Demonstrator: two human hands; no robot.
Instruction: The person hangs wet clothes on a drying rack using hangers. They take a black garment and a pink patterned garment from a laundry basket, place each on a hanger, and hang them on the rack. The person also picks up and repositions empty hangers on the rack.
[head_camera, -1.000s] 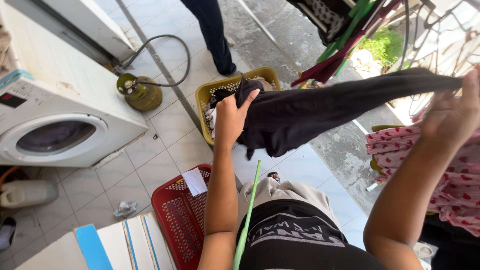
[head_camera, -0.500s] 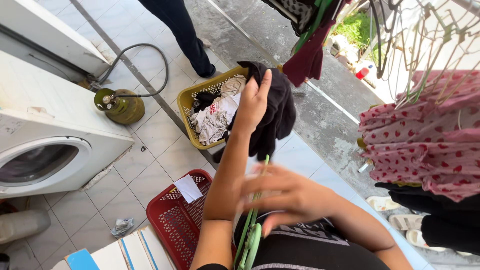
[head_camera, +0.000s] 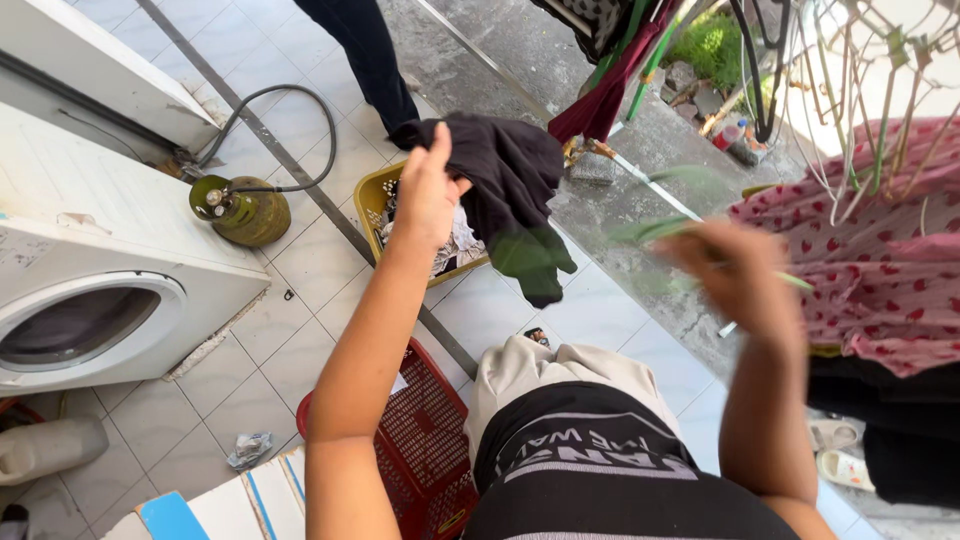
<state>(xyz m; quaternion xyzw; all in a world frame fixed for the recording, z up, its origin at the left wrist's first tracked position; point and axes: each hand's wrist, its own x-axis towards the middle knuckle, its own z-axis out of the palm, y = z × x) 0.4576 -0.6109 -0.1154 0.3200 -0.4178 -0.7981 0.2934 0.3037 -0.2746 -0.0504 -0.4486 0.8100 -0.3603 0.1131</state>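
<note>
Above the yellow laundry basket (head_camera: 372, 203), at about twelve o'clock from the person's body, the left hand (head_camera: 428, 193) is raised and clenched on a black garment (head_camera: 508, 190), which hangs in folds from the fist toward four o'clock, its lowest end dangling over the tiled floor (head_camera: 300, 330) just past the basket's rim. Toward two o'clock the right hand (head_camera: 737, 275) is blurred by motion; it grips a thin green hanger (head_camera: 655, 229), seen only as a pale green streak, so the exact grasp is hard to read. Beyond it at three o'clock a pink patterned cloth (head_camera: 880, 270) hangs from a wire drying rack (head_camera: 860, 100). At six o'clock a red basket (head_camera: 425, 440) sits by the person's legs, a white washing machine (head_camera: 100, 290) stands at nine o'clock, and a green gas cylinder (head_camera: 243, 210) with a hose rests at ten o'clock
</note>
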